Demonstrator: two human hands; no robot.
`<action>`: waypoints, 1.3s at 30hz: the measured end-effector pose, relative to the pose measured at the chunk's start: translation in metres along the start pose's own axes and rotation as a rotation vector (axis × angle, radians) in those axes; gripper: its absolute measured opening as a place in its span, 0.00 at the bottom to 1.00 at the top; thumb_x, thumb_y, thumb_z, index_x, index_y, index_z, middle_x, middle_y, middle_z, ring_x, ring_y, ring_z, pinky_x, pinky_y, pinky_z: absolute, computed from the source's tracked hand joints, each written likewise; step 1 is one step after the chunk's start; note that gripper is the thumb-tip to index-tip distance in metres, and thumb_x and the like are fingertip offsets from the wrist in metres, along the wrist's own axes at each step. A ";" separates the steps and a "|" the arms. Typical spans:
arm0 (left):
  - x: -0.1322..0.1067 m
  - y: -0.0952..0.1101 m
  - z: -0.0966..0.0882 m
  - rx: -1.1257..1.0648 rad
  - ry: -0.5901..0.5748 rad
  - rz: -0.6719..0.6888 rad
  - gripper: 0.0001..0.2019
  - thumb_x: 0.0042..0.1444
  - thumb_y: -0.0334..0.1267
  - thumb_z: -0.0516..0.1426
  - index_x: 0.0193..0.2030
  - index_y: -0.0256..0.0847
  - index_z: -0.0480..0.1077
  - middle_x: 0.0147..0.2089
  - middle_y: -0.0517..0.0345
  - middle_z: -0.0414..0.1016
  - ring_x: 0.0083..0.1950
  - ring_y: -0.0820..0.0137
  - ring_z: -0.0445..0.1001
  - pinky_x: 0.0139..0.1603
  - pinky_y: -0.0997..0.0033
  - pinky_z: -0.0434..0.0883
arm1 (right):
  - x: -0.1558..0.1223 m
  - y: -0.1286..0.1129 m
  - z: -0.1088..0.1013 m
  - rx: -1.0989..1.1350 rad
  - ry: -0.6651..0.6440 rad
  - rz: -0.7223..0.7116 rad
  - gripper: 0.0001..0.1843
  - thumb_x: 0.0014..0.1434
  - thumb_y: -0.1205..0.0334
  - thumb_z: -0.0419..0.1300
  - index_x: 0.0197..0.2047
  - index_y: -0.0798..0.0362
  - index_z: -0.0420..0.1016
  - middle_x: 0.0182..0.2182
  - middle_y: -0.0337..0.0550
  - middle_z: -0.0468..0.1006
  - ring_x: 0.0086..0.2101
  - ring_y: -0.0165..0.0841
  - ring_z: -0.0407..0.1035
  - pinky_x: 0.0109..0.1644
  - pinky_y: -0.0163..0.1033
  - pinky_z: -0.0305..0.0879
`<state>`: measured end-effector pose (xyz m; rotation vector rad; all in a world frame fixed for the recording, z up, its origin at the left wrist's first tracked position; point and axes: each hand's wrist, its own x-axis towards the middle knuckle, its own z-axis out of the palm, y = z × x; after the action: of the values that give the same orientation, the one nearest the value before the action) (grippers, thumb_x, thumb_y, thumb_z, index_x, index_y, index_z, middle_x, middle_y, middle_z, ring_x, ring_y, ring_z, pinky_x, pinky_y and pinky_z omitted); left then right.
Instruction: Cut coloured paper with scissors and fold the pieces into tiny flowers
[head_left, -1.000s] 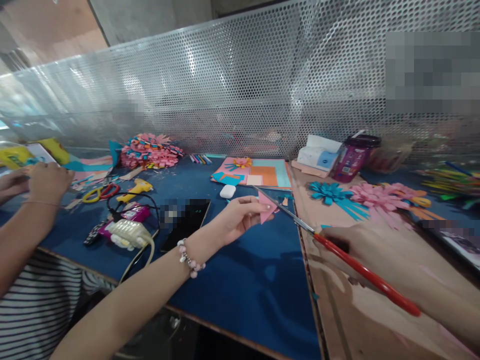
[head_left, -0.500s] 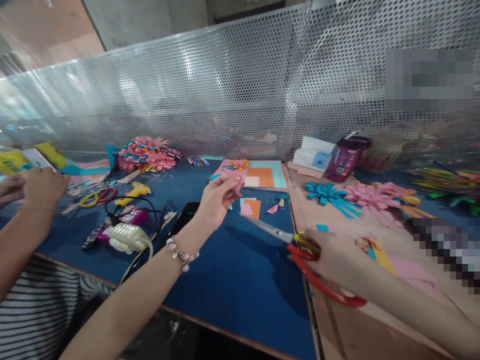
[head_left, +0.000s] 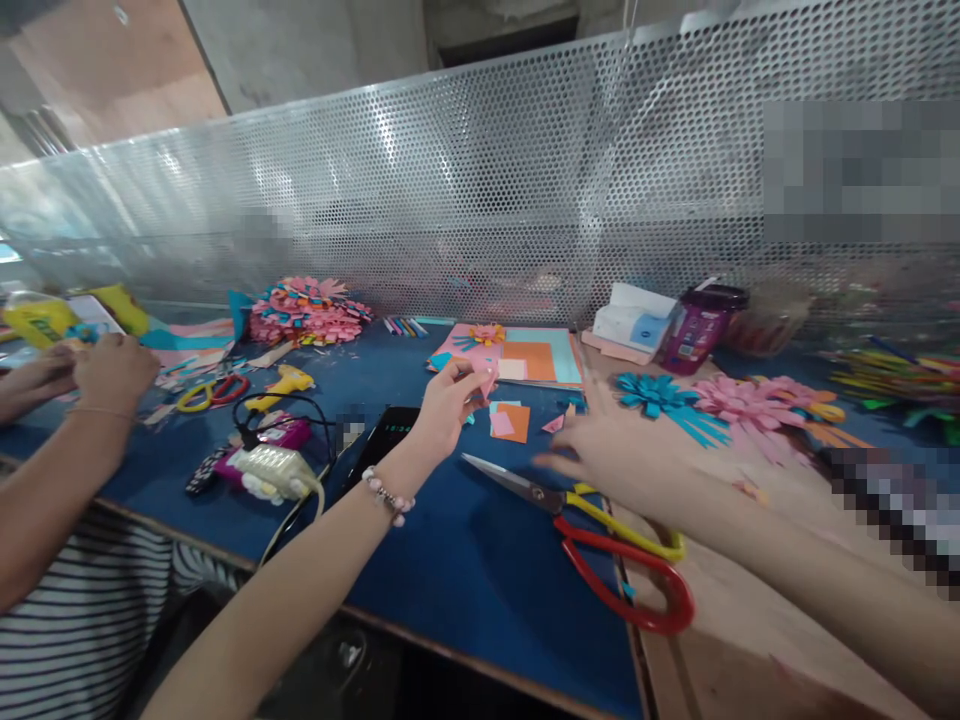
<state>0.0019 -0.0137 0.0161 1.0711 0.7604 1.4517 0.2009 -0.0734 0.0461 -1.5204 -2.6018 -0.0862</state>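
My left hand (head_left: 444, 408) is raised over the blue table (head_left: 450, 560) and pinches a small folded pink paper piece (head_left: 484, 374) between its fingertips. My right hand (head_left: 609, 448) hovers above the table with fingers spread, blurred by motion, holding nothing. Just below it lie the scissors (head_left: 600, 535) with one red and one yellow handle, blades pointing left. Small pink and orange paper squares (head_left: 510, 422) lie on the table between my two hands.
A co-worker's hands (head_left: 90, 370) work at the far left. Nearby lie a glue gun (head_left: 281, 383), a charger with cable (head_left: 266, 468), a phone (head_left: 386, 432), another pair of scissors (head_left: 211, 392). Paper flowers (head_left: 307, 308), coloured sheets (head_left: 536, 352), a tissue pack (head_left: 630, 315) and a purple tub (head_left: 697, 322) stand before the perforated metal screen (head_left: 480, 190).
My right hand has set the scissors down on the table and let go, then opened and moved up and left. My left hand lifted the pink piece away from the blades.
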 end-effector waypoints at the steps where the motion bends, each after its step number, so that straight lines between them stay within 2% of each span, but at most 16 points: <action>1: 0.001 -0.001 -0.001 0.009 0.000 0.008 0.11 0.44 0.37 0.63 0.32 0.37 0.67 0.31 0.59 0.70 0.34 0.75 0.70 0.32 0.75 0.67 | 0.013 -0.003 0.005 -0.066 0.048 -0.032 0.19 0.61 0.51 0.53 0.33 0.54 0.79 0.35 0.52 0.75 0.41 0.44 0.67 0.42 0.43 0.60; 3: 0.003 -0.003 -0.002 0.027 0.003 0.020 0.11 0.44 0.37 0.63 0.31 0.37 0.67 0.31 0.59 0.69 0.34 0.74 0.69 0.32 0.75 0.67 | 0.038 -0.006 0.021 -0.072 0.160 -0.066 0.21 0.61 0.49 0.51 0.42 0.53 0.78 0.43 0.53 0.72 0.47 0.44 0.63 0.48 0.44 0.58; 5: 0.005 -0.004 -0.004 0.039 0.011 0.022 0.10 0.44 0.37 0.63 0.31 0.37 0.67 0.31 0.59 0.69 0.34 0.74 0.69 0.31 0.75 0.67 | 0.058 -0.005 0.041 -0.035 0.173 -0.026 0.24 0.59 0.44 0.51 0.48 0.51 0.76 0.51 0.55 0.68 0.51 0.46 0.60 0.50 0.46 0.58; 8: 0.007 -0.007 -0.004 0.051 0.027 0.026 0.09 0.44 0.37 0.62 0.31 0.37 0.67 0.31 0.60 0.69 0.34 0.74 0.69 0.31 0.76 0.66 | 0.075 0.000 0.063 0.015 0.186 -0.029 0.24 0.60 0.43 0.49 0.44 0.48 0.78 0.52 0.54 0.67 0.52 0.48 0.57 0.49 0.49 0.59; 13: 0.009 -0.011 -0.006 0.097 0.022 0.051 0.08 0.45 0.37 0.61 0.30 0.37 0.69 0.32 0.59 0.70 0.31 0.77 0.67 0.30 0.78 0.64 | 0.078 0.004 0.077 0.051 0.230 -0.058 0.22 0.63 0.47 0.47 0.41 0.48 0.80 0.54 0.50 0.67 0.54 0.46 0.56 0.52 0.48 0.57; 17: 0.009 -0.013 -0.007 0.149 0.052 0.049 0.09 0.45 0.39 0.62 0.31 0.37 0.69 0.31 0.59 0.70 0.30 0.77 0.66 0.28 0.78 0.62 | 0.077 0.006 0.083 0.092 0.262 -0.088 0.22 0.59 0.44 0.51 0.43 0.48 0.79 0.56 0.52 0.65 0.55 0.48 0.54 0.52 0.52 0.57; 21: 0.007 -0.011 -0.003 0.125 0.017 0.042 0.10 0.45 0.39 0.62 0.31 0.37 0.69 0.31 0.60 0.70 0.31 0.77 0.66 0.29 0.78 0.64 | 0.077 0.005 0.087 0.159 0.286 -0.090 0.19 0.58 0.44 0.53 0.40 0.44 0.80 0.55 0.49 0.67 0.53 0.47 0.56 0.52 0.53 0.57; 28: 0.004 -0.009 0.001 0.092 -0.028 0.013 0.11 0.45 0.40 0.62 0.31 0.36 0.68 0.31 0.59 0.70 0.31 0.77 0.67 0.32 0.76 0.66 | 0.076 0.002 0.086 0.219 0.337 -0.059 0.16 0.58 0.49 0.56 0.41 0.47 0.80 0.51 0.50 0.71 0.51 0.45 0.59 0.49 0.50 0.61; 32: 0.004 -0.010 -0.001 0.133 -0.022 0.005 0.12 0.45 0.42 0.63 0.32 0.37 0.68 0.33 0.57 0.72 0.32 0.76 0.69 0.32 0.76 0.67 | 0.062 0.012 0.071 0.167 0.385 -0.118 0.13 0.59 0.55 0.57 0.41 0.50 0.79 0.48 0.49 0.73 0.51 0.43 0.61 0.52 0.49 0.61; 36: 0.002 -0.011 0.001 0.184 -0.036 -0.001 0.12 0.46 0.42 0.62 0.33 0.38 0.69 0.34 0.56 0.73 0.33 0.75 0.70 0.31 0.77 0.66 | 0.032 0.047 0.046 0.093 0.444 -0.131 0.14 0.57 0.52 0.58 0.41 0.48 0.79 0.48 0.47 0.74 0.50 0.43 0.63 0.54 0.52 0.60; 39: -0.001 -0.011 0.004 0.221 -0.067 -0.013 0.12 0.47 0.42 0.62 0.34 0.38 0.69 0.35 0.54 0.74 0.35 0.73 0.71 0.31 0.76 0.65 | -0.002 0.086 0.030 0.038 0.391 -0.202 0.14 0.60 0.52 0.54 0.39 0.47 0.79 0.48 0.46 0.74 0.51 0.44 0.64 0.54 0.55 0.58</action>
<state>0.0093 -0.0134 0.0076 1.2735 0.8931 1.3353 0.2746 -0.0293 0.0147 -1.0922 -2.4116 -0.3168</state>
